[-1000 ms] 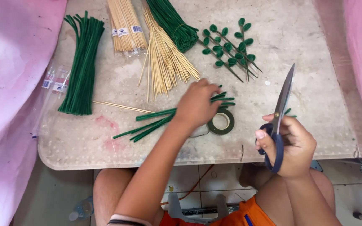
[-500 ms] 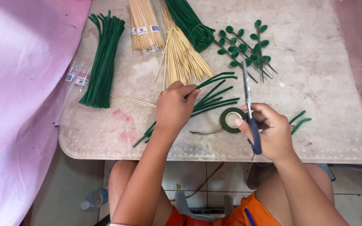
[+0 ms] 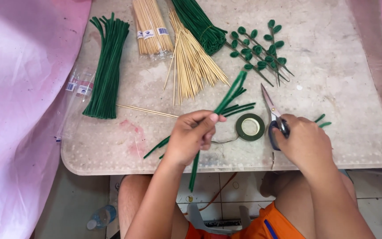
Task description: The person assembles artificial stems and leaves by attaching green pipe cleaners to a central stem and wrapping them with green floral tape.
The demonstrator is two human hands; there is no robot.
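The left hand (image 3: 191,137) is closed in a pinch around a small bunch of fuzzy green pipe-cleaner stems (image 3: 226,99), lifted just off the pale speckled surface (image 3: 332,88) and slanting from near-left to far-right. The right hand (image 3: 303,144) is curled shut through the handles of one pair of blue-handled metal scissors (image 3: 274,113), blades nearly closed and pointing away, resting near the right of the bunch. Judging by this, the step in hand looks like gathering stems for a cut; the next move would call for bringing blades and bunch together squarely. Between the hands lies one roll of dark green floral tape (image 3: 250,127). Farther off lie two bundles of thin wooden skewers (image 3: 191,62), one still wrapped, and two thick bundles of green stems, one at the left (image 3: 107,71), one far centre. A cluster of twisted green leaf sprigs (image 3: 259,48) lies far right, too tangled to count; one loose skewer (image 3: 142,110) lies alone.
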